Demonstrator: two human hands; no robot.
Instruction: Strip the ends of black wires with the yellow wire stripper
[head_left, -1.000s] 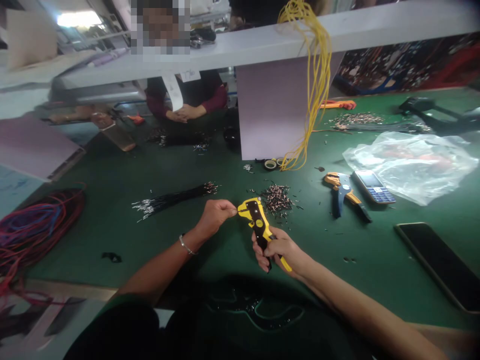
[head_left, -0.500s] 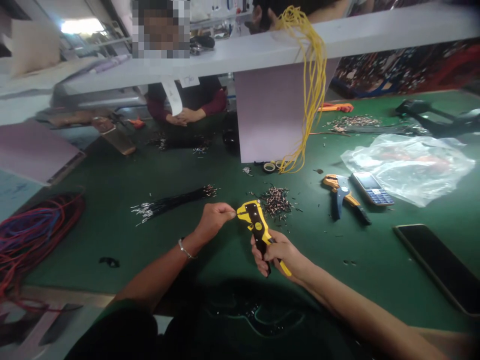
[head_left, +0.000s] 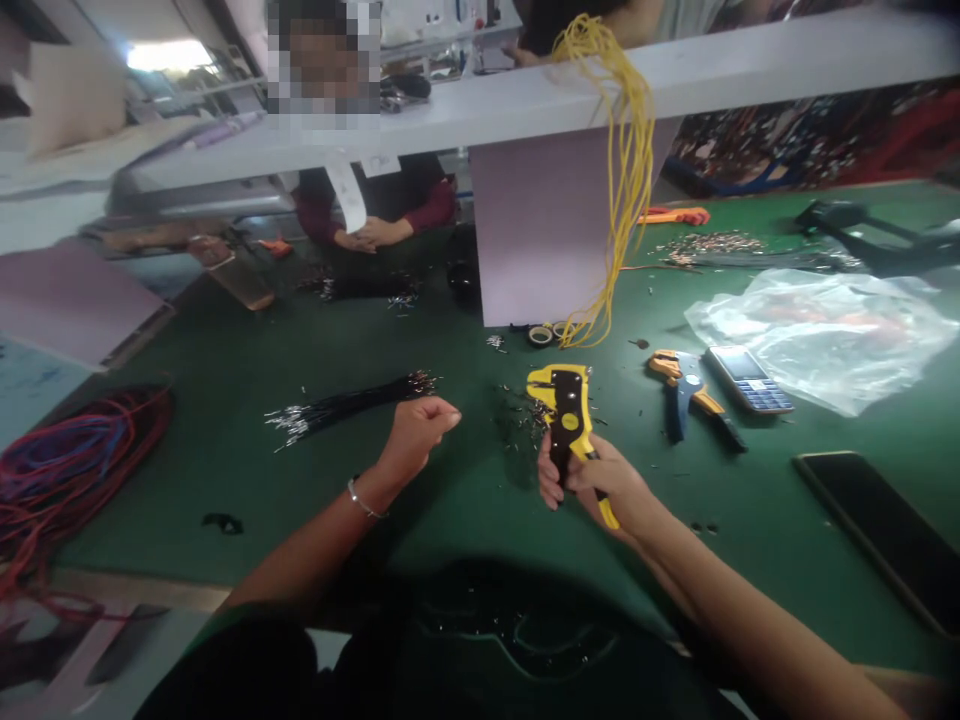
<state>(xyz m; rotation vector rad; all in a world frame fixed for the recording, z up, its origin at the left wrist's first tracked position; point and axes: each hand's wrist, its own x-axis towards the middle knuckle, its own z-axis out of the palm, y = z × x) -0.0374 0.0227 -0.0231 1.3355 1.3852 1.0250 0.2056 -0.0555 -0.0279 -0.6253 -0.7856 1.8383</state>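
My right hand (head_left: 592, 475) is wrapped round the handles of a yellow and black wire stripper (head_left: 566, 410). The tool's jaws point up and left, above a pile of short dark wire scraps (head_left: 525, 415) that it partly covers. To the left, my left hand (head_left: 420, 430) is closed in a pinch; whatever its fingertips hold, if anything, is too small to make out. Just beyond that hand lies a bundle of black wires (head_left: 352, 400) with bare, shiny strands at its left end and coppery tips at its right. Hand and stripper are apart.
A second stripper (head_left: 686, 390), a keypad phone (head_left: 750, 380), a black smartphone (head_left: 877, 535) and a plastic bag (head_left: 825, 330) lie on the right. Yellow wires (head_left: 630, 170) hang from the shelf (head_left: 450, 105). Red and blue cable coils (head_left: 82, 460) lie left. A person's hands (head_left: 371, 235) rest opposite.
My right hand has moved the wire stripper up and to the right, over the scrap pile. My left hand has drawn slightly left, away from the tool's jaws, still pinched.
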